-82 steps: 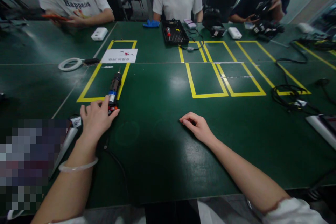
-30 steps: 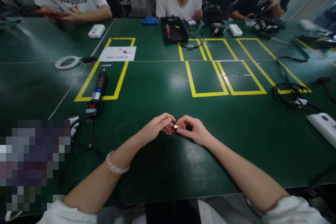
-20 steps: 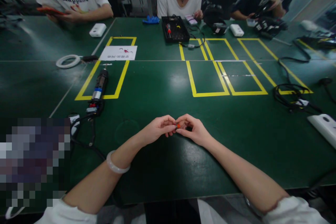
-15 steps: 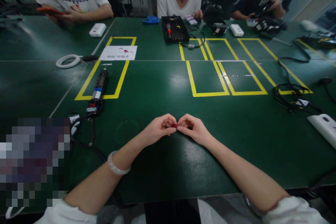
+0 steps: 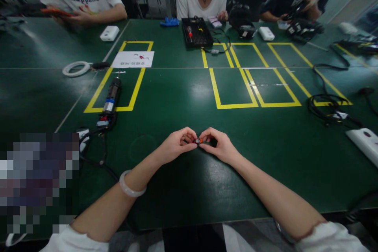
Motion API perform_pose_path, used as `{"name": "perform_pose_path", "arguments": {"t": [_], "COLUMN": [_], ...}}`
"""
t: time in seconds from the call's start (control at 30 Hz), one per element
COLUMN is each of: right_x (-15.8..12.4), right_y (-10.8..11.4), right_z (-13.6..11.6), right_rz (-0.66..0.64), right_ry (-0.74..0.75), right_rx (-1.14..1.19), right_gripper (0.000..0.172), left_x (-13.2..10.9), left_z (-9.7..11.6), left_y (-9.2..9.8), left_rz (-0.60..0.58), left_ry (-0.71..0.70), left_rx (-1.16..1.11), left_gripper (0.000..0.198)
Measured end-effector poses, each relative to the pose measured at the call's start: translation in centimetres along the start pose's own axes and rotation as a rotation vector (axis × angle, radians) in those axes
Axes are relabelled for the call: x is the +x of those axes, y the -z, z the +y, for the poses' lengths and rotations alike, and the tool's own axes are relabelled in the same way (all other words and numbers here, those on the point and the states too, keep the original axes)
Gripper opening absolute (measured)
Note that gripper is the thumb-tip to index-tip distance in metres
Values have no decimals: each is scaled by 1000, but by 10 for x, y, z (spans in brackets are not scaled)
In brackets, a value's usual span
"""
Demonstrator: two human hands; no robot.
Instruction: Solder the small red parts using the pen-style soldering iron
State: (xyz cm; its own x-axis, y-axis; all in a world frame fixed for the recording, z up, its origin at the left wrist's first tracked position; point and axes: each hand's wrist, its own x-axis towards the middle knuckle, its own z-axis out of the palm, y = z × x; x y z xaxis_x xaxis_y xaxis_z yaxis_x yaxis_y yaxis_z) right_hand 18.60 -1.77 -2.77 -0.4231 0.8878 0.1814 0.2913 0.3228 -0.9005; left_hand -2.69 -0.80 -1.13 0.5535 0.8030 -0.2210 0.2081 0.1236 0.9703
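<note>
My left hand [image 5: 177, 145] and my right hand [image 5: 220, 145] meet fingertip to fingertip low over the green table [image 5: 189, 98]. Both pinch a tiny red and grey part [image 5: 197, 141] between them; its shape is too small to make out. A pale bangle [image 5: 130, 187] sits on my left wrist. A corded electric screwdriver [image 5: 111, 95] lies to the left on the yellow tape outline [image 5: 97, 95], apart from both hands.
A black bit case [image 5: 196, 32], white boxes [image 5: 109, 33], a tape roll [image 5: 76, 68] and a paper sheet [image 5: 133, 59] lie farther back. Coiled cables [image 5: 325, 107] and a white device [image 5: 362, 139] sit at the right. Other people sit along the far edge.
My left hand left the screwdriver and came to the middle, joining my right hand on the small red part. Over the last second both hands have barely shifted.
</note>
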Motion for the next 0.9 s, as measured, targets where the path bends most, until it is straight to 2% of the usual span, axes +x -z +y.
{"name": "perform_pose_path", "arguments": {"t": [0.07, 0.13, 0.2, 0.3, 0.37, 0.43, 0.5, 0.57, 0.7, 0.8, 0.9], "right_x": [0, 0, 0, 1, 1, 1, 1, 1, 1, 1, 1], "right_y": [1, 1, 2, 2, 2, 2, 2, 2, 2, 1, 1], "right_z": [1, 2, 3, 4, 4, 4, 3, 3, 5, 8, 8], "right_rz": [-3, -2, -1, -3, -2, -1, 1, 3, 8, 7, 5], "right_ry": [-12, -36, -59, -83, -96, -109, -121, -129, -130, -121, -114], "right_rx": [8, 31, 63, 102, 122, 142, 161, 171, 174, 183, 189], "right_gripper": [13, 14, 15, 15, 16, 16, 16, 16, 16, 17, 18], "left_x": [-1, -3, -8, -21, -35, -51, -67, -78, -88, -88, -87], "left_z": [4, 8, 13, 16, 14, 8, -1, -11, -27, -33, -37], "left_y": [5, 18, 39, 84, 115, 142, 165, 183, 204, 210, 212], "left_rz": [-4, 57, 213, 546, 739, 852, 886, 857, 774, 771, 802], "left_ry": [12, 5, -17, 18, 152, 322, 450, 536, 649, 629, 456], "left_rx": [76, 217, 444, 933, 1215, 1351, 1385, 1381, 1338, 1273, 1150], "left_gripper": [33, 35, 37, 46, 56, 66, 73, 79, 81, 78, 78]}}
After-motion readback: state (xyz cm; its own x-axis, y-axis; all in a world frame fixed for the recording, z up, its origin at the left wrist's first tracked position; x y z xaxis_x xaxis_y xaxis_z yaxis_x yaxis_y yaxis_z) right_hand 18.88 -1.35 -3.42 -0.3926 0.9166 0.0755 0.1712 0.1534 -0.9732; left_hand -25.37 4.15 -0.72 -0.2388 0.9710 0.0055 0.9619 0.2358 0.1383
